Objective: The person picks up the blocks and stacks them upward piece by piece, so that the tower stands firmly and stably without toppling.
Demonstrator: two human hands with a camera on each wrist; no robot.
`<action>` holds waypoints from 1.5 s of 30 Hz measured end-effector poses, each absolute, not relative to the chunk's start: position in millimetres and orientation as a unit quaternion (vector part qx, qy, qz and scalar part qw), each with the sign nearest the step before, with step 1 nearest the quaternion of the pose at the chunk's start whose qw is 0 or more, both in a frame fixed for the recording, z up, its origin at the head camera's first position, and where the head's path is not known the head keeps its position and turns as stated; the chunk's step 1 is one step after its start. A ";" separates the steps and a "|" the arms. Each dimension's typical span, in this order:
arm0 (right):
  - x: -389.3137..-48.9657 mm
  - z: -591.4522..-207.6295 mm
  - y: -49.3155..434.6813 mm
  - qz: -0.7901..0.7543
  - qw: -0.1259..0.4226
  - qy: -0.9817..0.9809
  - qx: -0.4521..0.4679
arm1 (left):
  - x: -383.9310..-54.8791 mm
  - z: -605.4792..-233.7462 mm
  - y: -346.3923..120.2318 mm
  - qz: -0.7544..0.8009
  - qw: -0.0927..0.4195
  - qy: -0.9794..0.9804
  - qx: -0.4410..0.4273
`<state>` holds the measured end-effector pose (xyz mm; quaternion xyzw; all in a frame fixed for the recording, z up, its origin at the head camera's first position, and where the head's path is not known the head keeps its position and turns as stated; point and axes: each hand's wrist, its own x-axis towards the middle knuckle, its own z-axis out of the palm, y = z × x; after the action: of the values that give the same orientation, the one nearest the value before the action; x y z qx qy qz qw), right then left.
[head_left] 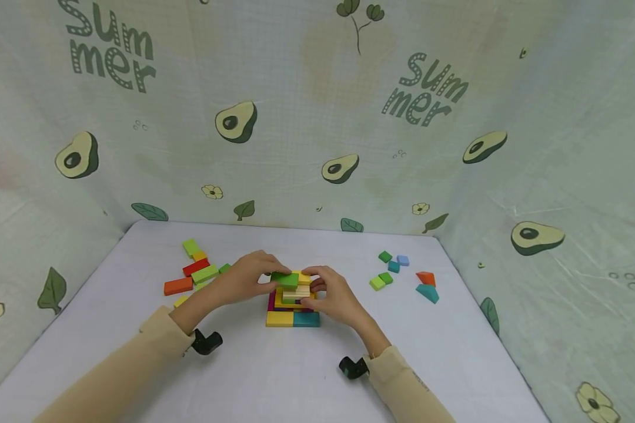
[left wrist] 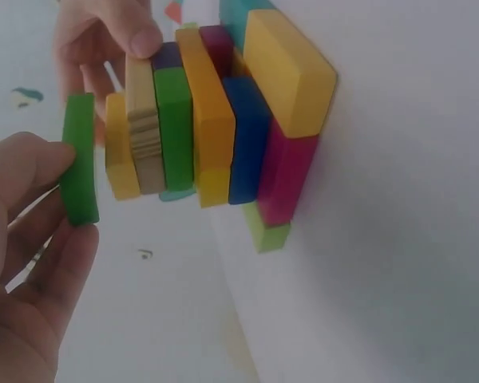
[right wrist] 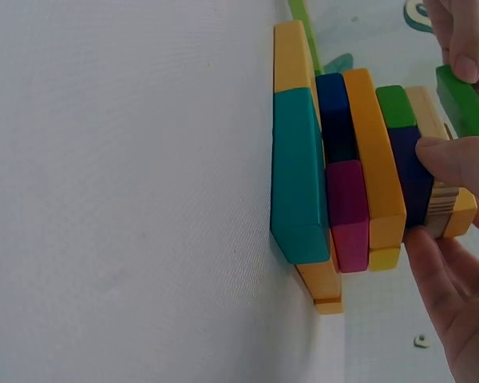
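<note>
My left hand [head_left: 246, 278] pinches a green block [head_left: 284, 279] between thumb and fingers, just above a stepped tower of coloured wooden blocks. In the left wrist view a small gap separates this green block [left wrist: 80, 163] from the yellow block [left wrist: 121, 152] on top. My right hand [head_left: 337, 298] holds the tower's upper layers from the right, its thumb against the dark purple block [right wrist: 411, 171] and the plain wood block [right wrist: 425, 112]. Yellow [head_left: 280, 319] and teal [head_left: 306, 319] blocks form the near side of the base.
Left of the tower lie loose blocks, among them a red one [head_left: 196, 267], an orange one [head_left: 178, 286] and a light green one [head_left: 205, 274]. To the right are small green [head_left: 385, 257] and blue [head_left: 403, 260] pieces, plus orange [head_left: 426, 278] and teal [head_left: 428, 293] pieces.
</note>
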<state>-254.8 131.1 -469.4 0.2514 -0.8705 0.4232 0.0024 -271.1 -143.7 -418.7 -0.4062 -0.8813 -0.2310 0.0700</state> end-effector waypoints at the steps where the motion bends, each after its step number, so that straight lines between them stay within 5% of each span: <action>1: -255.0 -469.2 131.1 0.424 0.002 -0.870 0.253 | -270.1 -420.5 -141.6 -0.231 0.067 -0.881 -0.407; 22: -254.1 -467.3 131.4 0.426 0.001 -0.866 0.262 | -262.3 -441.9 -123.7 -0.251 0.112 -0.879 -0.390; 45: -254.6 -467.3 133.6 0.432 0.001 -0.861 0.267 | -269.5 -452.9 -125.9 -0.320 0.011 -0.880 -0.350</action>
<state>-254.6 133.6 -467.3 0.2670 -0.8613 0.4323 0.0008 -269.5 -125.9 -452.9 -0.3501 -0.8801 -0.3204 0.0107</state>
